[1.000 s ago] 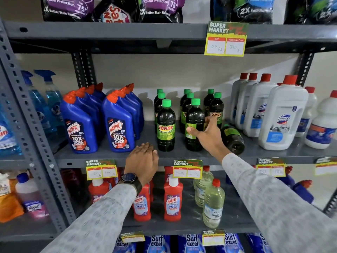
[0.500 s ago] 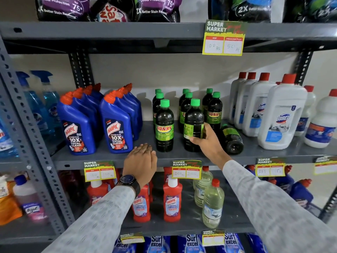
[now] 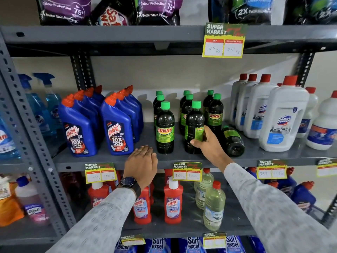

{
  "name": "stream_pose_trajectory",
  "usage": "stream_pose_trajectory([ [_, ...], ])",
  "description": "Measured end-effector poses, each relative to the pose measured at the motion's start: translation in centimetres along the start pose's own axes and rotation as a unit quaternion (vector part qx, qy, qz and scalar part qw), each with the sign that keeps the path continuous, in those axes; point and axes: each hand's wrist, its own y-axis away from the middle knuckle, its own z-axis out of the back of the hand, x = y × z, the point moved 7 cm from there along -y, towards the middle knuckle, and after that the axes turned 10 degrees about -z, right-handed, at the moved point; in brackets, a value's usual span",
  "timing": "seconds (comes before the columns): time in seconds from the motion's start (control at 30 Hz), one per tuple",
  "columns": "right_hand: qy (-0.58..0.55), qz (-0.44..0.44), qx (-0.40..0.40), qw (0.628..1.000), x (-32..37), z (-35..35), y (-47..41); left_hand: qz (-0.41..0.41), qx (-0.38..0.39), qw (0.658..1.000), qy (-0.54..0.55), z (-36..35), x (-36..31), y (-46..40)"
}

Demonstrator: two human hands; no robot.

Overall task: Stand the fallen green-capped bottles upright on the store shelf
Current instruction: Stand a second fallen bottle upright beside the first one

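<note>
- Middle shelf [image 3: 255, 156], grey metal: a cluster of dark bottles with green caps and SUNNY labels, set between blue Harpic bottles [image 3: 116, 132] on one side and white Domex bottles [image 3: 282, 117] on the other.
- Upright count, as far as can be seen: eight standing, in three short files running front to back.
- Right hand [image 3: 209, 143]: wrapped around the lower body of the front middle bottle [image 3: 194, 125], thumb across the front below the label, fingers round the far side. Bottle stands vertical with its base on the shelf; its label faces off to the side, not forward.
- Left hand [image 3: 141, 161]: holding nothing — palm down, fingers slack, resting on the shelf's front edge just beside the front left bottle [image 3: 165, 128], not touching it.
- One fallen bottle [image 3: 232, 141] lies on its side just behind the right wrist, base toward the camera, cap end pointing back toward the wall, next to the nearest Domex bottle.
- Judgement: task mostly done. The gripped bottle looks set and only needs releasing, perhaps a turn to face the label out.
- Left to do: raise the lying bottle and stand it at the front of the right file, where there looks to be room.
- No other fallen green-capped bottle visible; behind the files I cannot tell.
</note>
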Motion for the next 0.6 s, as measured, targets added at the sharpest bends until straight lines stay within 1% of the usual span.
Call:
stream_pose_trajectory([
  [0.1, 0.022, 0.006, -0.032, 0.999, 0.44, -0.04, 0.43, 0.003, -0.005, 1.000, -0.001, 0.03, -0.01, 0.06],
  [0.2, 0.019, 0.011, -0.040, 0.999, 0.80, -0.18, 0.59, 0.004, -0.013, 1.000, -0.001, 0.05, 0.01, 0.12],
  [0.43, 0.008, 0.006, 0.003, 1.000, 0.22, -0.13, 0.14, 0.006, -0.007, 1.000, -0.002, -0.12, 0.09, 0.10],
  [0.6, 0.011, 0.007, -0.045, 0.999, 0.52, 0.01, 0.45, 0.006, -0.007, 1.000, -0.001, -0.08, 0.12, 0.13],
])
